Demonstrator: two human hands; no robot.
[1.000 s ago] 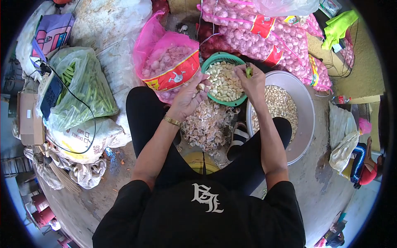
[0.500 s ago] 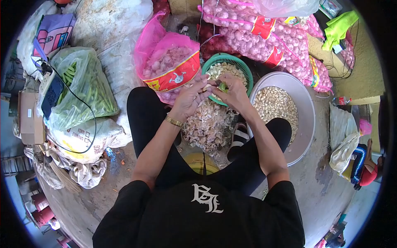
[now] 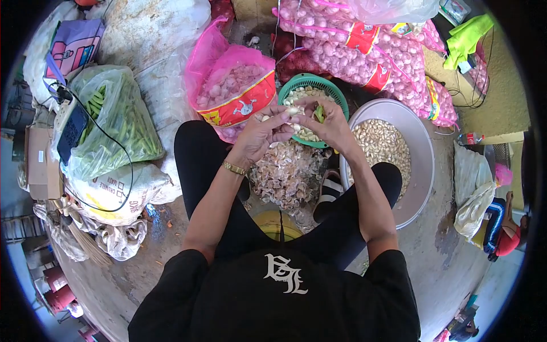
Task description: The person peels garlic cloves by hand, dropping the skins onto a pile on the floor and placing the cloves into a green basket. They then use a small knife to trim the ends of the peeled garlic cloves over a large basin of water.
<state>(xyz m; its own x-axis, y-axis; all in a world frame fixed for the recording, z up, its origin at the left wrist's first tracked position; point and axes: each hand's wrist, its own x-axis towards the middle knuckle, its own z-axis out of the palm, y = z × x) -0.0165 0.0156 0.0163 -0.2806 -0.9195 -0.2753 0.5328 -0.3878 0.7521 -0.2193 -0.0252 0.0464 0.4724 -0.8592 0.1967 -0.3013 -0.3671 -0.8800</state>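
My left hand (image 3: 259,135) is closed with its fingertips pinching a pale garlic clove (image 3: 293,111); another pale clove shows at its fingers. My right hand (image 3: 331,126) meets it there, closed around a small green object (image 3: 319,114) whose kind is mostly hidden by the fingers. Both hands are over the near edge of a green plastic colander (image 3: 343,102) holding peeled cloves. Below them lies a heap of papery garlic skins (image 3: 283,178). To the right stands a pale basin (image 3: 428,157) full of garlic cloves (image 3: 383,142).
A pink bag of garlic bulbs (image 3: 228,85) stands at front left, and stacked mesh garlic sacks (image 3: 347,54) lie behind the colander. Further left is a clear bag of green pods (image 3: 117,128) with a cable across it. A yellow round object (image 3: 277,223) sits between my legs.
Both hands have shifted slightly, the right one a little to the right. The green object has turned and shows more upright; the hands stay together at the clove.
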